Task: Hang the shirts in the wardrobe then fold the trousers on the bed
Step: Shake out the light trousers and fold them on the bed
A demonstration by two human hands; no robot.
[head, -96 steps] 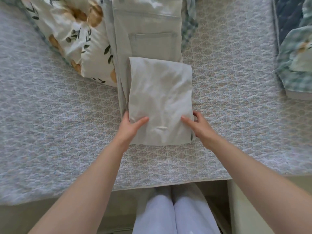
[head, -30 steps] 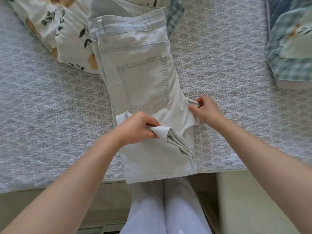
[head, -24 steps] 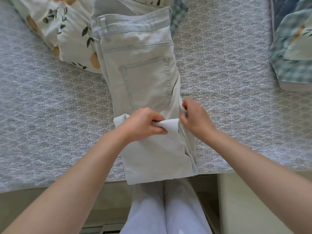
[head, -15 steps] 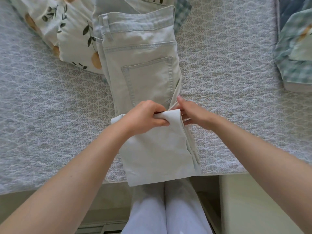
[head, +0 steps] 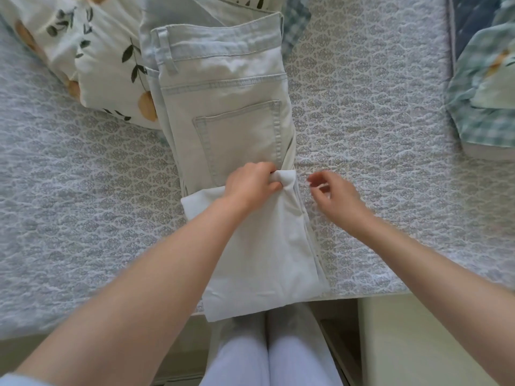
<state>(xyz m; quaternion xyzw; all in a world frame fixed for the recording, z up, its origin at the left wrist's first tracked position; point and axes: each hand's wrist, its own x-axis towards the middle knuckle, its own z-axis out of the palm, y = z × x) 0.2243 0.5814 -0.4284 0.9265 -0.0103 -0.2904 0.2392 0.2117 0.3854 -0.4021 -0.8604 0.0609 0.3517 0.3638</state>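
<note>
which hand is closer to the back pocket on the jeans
Left. The left hand grips the folded jeans leg just below the back pocket; the right hand is off to its lower right, over the bedspread, empty.

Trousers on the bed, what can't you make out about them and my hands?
All in the head view:
- On the trousers, the folded end is partly hidden under the left hand that grips it.
- The right hand is motion-blurred, so its fingertips are unclear.
- The checked cloth is cut off by the right edge.

Home bedroom, quilted bed (head: 83, 190), floral pillow (head: 92, 51), trousers (head: 228, 107)
</note>
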